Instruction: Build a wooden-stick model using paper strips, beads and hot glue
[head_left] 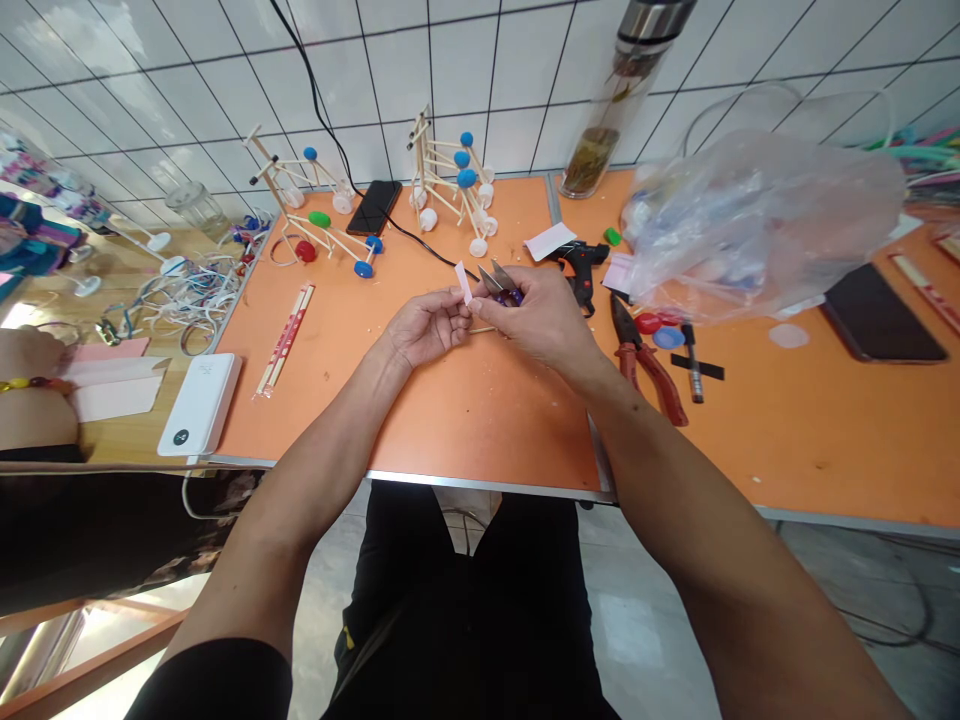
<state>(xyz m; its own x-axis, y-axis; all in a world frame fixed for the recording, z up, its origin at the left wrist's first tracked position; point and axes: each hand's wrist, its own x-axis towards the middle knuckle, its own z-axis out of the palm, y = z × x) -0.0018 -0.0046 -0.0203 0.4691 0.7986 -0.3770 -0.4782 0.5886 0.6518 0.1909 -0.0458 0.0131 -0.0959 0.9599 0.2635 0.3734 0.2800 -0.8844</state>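
Observation:
My left hand (433, 325) pinches a small strip of pale pink paper (464, 284) upright between thumb and fingertips. Close beside it, my right hand (547, 315) is closed on a pair of scissors (501, 284) with dark purple handles, the blades pointing up and to the left. A thin wooden stick (484, 330) shows just below the fingers, partly hidden. Beyond my right hand lies a black glue gun (583, 268), with a piece of pale paper (550, 241) next to it. Red-handled pliers (646, 365) rest to the right of my right forearm.
Stick models with bottle-cap wheels (450, 185) stand at the back, near a phone (375, 207). Wrapped chopsticks (285, 340) and a white power bank (200, 405) lie left. A tea bottle (619, 110), plastic bag (757, 225) and second phone (883, 312) are right. Another person's arm (34, 385) shows far left.

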